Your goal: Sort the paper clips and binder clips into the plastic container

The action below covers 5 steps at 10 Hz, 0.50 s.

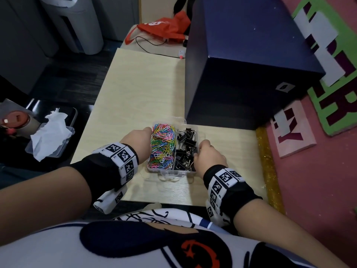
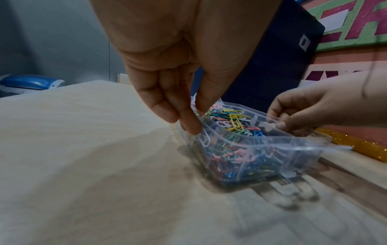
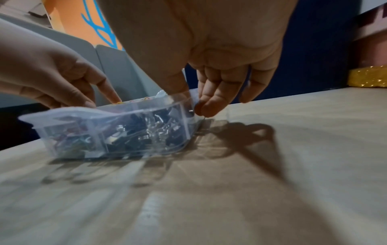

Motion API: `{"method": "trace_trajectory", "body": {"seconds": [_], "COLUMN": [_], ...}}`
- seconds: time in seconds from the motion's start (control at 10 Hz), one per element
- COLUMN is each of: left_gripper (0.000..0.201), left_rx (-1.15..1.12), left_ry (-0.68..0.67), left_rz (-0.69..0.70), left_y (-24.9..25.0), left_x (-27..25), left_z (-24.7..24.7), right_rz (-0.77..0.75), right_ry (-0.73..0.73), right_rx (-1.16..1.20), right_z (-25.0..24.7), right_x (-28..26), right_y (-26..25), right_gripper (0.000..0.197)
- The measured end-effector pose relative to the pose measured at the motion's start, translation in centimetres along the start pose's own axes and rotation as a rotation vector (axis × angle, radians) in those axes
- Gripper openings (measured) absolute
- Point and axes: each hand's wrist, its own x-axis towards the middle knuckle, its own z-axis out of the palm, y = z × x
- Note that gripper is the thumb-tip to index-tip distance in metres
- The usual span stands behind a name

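Note:
A clear plastic container [image 1: 170, 174] stands on the pale wooden table [image 1: 135, 89] in front of me. Its left compartment is full of coloured paper clips [image 1: 163, 146] and its right compartment holds black binder clips [image 1: 186, 147]. My left hand [image 1: 143, 140] pinches the container's left wall [image 2: 272, 159], thumb inside over the paper clips [image 2: 234, 119] and fingers [image 2: 188, 122] outside. My right hand [image 1: 201, 153] pinches the right wall [image 3: 83, 111] between thumb and fingers [image 3: 207, 102], beside the binder clips [image 3: 130, 142]. No loose clip shows in either hand.
A large dark blue box [image 1: 251, 64] stands just behind the container on the right. A gold glitter strip [image 1: 268, 161] runs along the table's right edge. A red bag [image 1: 166, 26] and a black cable [image 1: 150, 49] lie at the far end. Tissue in a clear tray [image 1: 50, 136] sits off the table to the left.

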Motion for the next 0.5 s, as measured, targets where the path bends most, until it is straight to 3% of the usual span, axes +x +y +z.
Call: {"method": "trace_trajectory", "body": {"seconds": [0.3,0.5], "left_gripper": [0.037,0.048], "left_rx": [-0.039,0.006], "left_ry": [-0.017,-0.005], "left_rz": [-0.001,0.034], "left_y": [0.3,-1.2], "left_x": [0.0,0.0], "left_z": [-0.3,-1.3], "right_rz": [0.029,0.018], "right_ry": [-0.076,-0.103], "right_rx": [-0.016,0.118], "right_z": [-1.0,-2.2], "right_x": [0.8,1.3], "right_y": [0.2,1.8], "right_gripper": [0.022,0.031]}}
